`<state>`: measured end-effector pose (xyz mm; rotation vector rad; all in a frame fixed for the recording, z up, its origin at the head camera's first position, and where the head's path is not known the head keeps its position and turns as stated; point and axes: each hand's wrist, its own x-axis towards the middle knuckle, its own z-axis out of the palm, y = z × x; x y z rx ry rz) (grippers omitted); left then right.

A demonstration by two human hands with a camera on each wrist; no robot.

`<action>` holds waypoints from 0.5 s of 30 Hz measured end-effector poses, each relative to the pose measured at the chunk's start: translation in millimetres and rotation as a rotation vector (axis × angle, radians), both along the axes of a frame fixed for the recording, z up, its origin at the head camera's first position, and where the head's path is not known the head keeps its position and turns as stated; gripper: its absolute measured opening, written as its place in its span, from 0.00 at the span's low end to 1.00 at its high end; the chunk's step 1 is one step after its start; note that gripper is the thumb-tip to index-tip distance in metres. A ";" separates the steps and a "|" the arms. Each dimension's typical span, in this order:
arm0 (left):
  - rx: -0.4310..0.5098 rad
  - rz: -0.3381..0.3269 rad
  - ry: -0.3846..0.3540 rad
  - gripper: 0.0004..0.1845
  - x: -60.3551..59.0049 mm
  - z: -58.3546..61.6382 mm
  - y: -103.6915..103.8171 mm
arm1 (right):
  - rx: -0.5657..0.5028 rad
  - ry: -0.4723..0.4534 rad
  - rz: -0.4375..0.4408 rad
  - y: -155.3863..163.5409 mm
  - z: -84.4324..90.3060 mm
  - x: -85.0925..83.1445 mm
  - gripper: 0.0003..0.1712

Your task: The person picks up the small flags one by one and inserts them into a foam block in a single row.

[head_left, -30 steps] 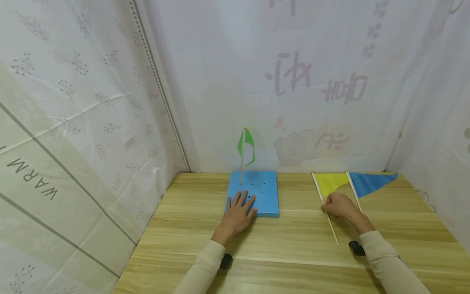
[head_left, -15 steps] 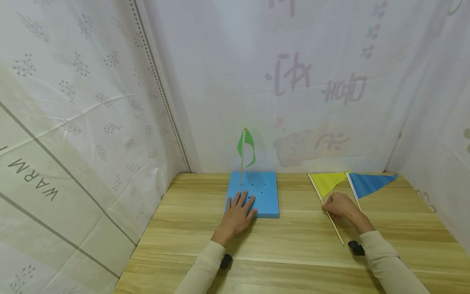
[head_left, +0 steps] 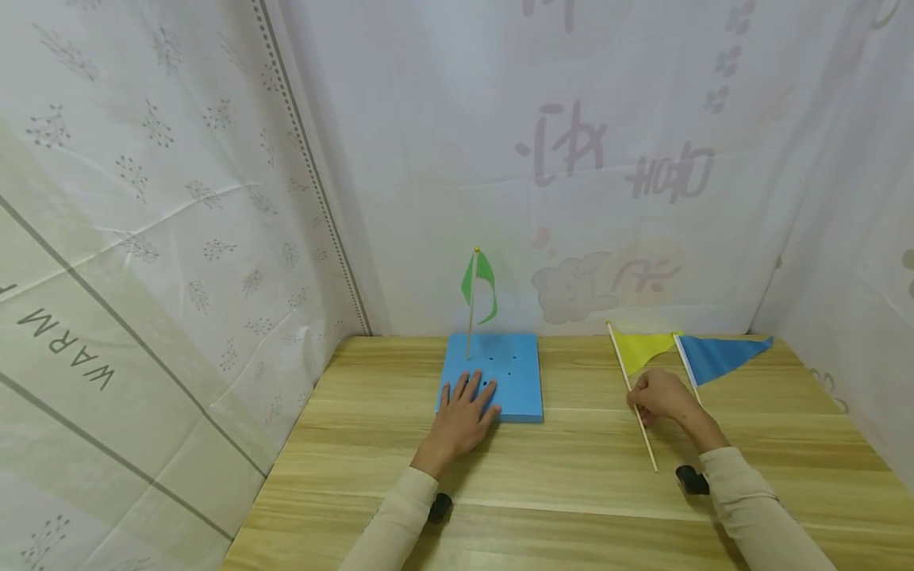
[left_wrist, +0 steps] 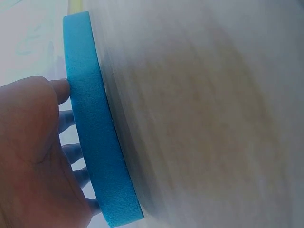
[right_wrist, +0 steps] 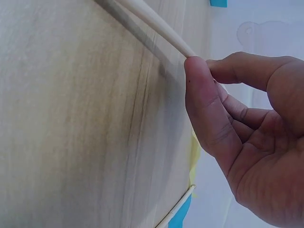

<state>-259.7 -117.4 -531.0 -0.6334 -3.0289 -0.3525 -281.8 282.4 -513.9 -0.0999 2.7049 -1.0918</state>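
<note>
A blue foam block (head_left: pixel 493 374) with several holes lies on the wooden table (head_left: pixel 557 484), and a green flag (head_left: pixel 478 287) stands upright in its far left corner. My left hand (head_left: pixel 462 412) rests flat on the block's near left part, fingers straight; the left wrist view shows the block's edge (left_wrist: pixel 95 133) under those fingers. My right hand (head_left: pixel 660 396) pinches the stick of a yellow flag (head_left: pixel 638 349), its top end raised off the table. In the right wrist view the stick (right_wrist: pixel 156 26) sits between thumb and fingers. A blue flag (head_left: pixel 717 356) lies beside it.
White printed curtains (head_left: pixel 178 198) close in the table on the left, back and right. The blue flag's stick (right_wrist: pixel 176 208) lies just right of my right hand. Bare wood stretches between the two hands and toward the near edge.
My right hand has taken hold of the yellow flag's stick and tilted it, so the flag end rose and the stick swung a little. The left hand and block stayed still.
</note>
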 end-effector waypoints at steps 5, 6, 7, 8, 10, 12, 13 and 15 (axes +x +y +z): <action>-0.009 -0.001 -0.002 0.32 0.3 0.2 0.2 | 0.005 0.011 0.004 0.8 1.6 0.3 0.13; -0.007 -0.001 0.000 0.32 0.7 0.6 0.3 | 0.012 0.021 0.007 1.0 1.8 0.3 0.13; -0.009 0.000 -0.001 0.32 0.9 0.6 0.3 | 0.016 0.032 0.011 1.0 2.2 0.3 0.13; -0.006 0.001 0.002 0.31 1.0 0.8 0.4 | 0.021 0.044 0.014 1.1 2.7 0.4 0.12; -0.007 0.004 0.002 0.31 1.0 0.5 0.3 | 0.027 0.064 0.011 0.8 3.8 0.4 0.12; -0.003 0.004 0.006 0.31 0.8 0.2 0.2 | 0.024 0.079 0.010 0.2 5.9 1.0 0.12; 0.000 0.003 0.006 0.31 0.6 -0.1 0.0 | 0.022 0.084 0.009 -0.2 6.7 1.3 0.12; 0.008 -0.001 0.009 0.31 0.3 -0.4 -0.3 | 0.024 0.097 0.006 -1.2 8.7 1.8 0.12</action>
